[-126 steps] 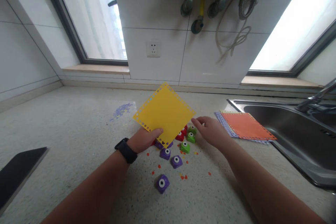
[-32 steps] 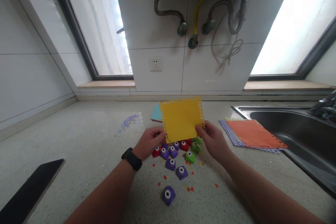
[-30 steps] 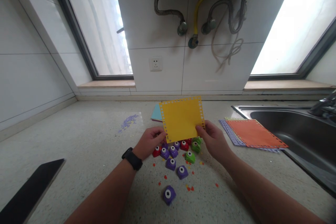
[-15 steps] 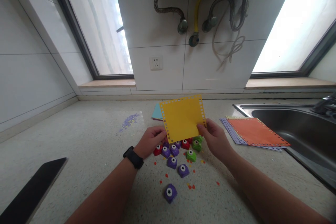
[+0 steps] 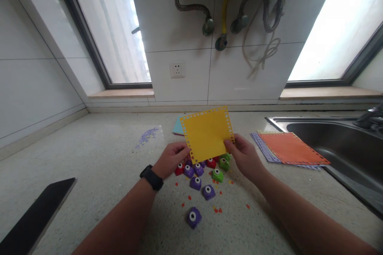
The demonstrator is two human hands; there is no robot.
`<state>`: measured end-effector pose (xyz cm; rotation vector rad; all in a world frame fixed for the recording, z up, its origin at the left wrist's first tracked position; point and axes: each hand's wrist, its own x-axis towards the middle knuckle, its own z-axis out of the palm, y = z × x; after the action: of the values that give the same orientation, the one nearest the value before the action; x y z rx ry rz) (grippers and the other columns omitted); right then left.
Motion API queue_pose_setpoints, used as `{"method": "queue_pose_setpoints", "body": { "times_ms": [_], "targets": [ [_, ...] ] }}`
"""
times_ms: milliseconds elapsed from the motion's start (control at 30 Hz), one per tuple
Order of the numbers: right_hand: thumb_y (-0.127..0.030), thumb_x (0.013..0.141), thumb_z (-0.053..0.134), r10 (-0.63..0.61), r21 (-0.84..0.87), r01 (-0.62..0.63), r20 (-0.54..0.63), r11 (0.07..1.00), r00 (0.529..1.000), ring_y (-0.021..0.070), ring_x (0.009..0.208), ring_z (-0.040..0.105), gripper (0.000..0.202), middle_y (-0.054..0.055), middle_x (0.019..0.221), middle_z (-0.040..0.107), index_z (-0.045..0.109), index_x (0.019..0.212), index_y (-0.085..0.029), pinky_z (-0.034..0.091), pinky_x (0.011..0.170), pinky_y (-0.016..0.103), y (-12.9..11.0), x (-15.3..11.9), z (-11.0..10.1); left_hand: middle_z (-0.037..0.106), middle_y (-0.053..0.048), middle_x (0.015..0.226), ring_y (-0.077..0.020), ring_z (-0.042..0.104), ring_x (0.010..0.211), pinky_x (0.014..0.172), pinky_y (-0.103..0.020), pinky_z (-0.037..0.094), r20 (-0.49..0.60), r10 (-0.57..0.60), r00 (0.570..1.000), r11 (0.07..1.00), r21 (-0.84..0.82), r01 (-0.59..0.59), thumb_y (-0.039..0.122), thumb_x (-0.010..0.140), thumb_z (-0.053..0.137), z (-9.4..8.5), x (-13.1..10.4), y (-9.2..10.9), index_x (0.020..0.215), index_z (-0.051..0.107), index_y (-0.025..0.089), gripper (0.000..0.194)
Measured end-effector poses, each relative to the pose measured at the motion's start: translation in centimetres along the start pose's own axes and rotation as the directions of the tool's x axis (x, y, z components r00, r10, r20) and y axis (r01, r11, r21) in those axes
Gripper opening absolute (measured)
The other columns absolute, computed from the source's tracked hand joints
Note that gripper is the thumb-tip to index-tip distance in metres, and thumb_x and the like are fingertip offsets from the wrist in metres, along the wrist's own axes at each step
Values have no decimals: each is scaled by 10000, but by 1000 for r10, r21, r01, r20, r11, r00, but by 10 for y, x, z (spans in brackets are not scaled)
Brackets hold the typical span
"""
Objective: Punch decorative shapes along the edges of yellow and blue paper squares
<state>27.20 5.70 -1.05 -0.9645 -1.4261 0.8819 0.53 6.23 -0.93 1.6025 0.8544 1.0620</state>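
While our left hand pinches the yellow sheet's lower-left corner, our right hand grips its right edge; sheet's above the punches, left of the counter's sink-side edge.

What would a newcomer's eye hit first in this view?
Likely the bright yellow paper sheet with punched edges, held up between the left hand and the right hand at center. Next, the small purple, red and green plastic punches on the speckled counter below it. Then the orange square paper sheet topping a stack at right, beside the steel sink.
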Motion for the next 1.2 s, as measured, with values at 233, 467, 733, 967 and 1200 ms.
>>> {"method": "queue_pose_setpoints", "body": {
  "times_ms": [233,467,733,967,1200],
  "targets": [
    [-501,901,677,4,-1,-4,18,1000,1000,231,860,669,287,60,927,706,670,1002,-233,549,793,376,1,-1,-1,612,-4,661,-104,474,544,512,-225,376,-2,-5,1000,1000,-8,5,443,913,640,-1,0,-3,783,706,143,333],
    [-516,877,696,20,1,-20,12,1000,1000,234,838,675,297,61,913,716,668,962,-232,549,760,367,-3,-1,0,630,-11,676,-111,507,582,541,-223,384,-7,-11,1000,1000,-4,11,432,911,642,-2,1,-5,773,707,141,328],
    [-515,877,695,27,-21,-27,3,999,1000,218,803,656,294,49,877,700,663,941,-230,534,721,343,-4,-1,0,647,-16,681,-117,529,581,543,-226,388,-3,-18,1000,1000,-5,18,443,906,641,-2,1,-5,781,715,146,331],
    [-507,884,688,20,-35,-20,3,999,1000,216,800,654,286,49,874,700,657,938,-228,534,717,338,-2,-1,0,636,-19,674,-113,509,570,534,-229,377,12,-17,1000,1000,-21,17,453,909,633,-2,1,-5,787,714,137,349],
    [-521,869,695,21,-42,-22,-4,999,1000,217,769,651,296,46,838,696,657,908,-230,534,678,332,-5,-1,1,602,-6,612,-112,463,527,518,-240,350,-12,-2,1000,1000,-20,2,481,907,600,-1,1,-2,709,680,147,397]
  ]
}}
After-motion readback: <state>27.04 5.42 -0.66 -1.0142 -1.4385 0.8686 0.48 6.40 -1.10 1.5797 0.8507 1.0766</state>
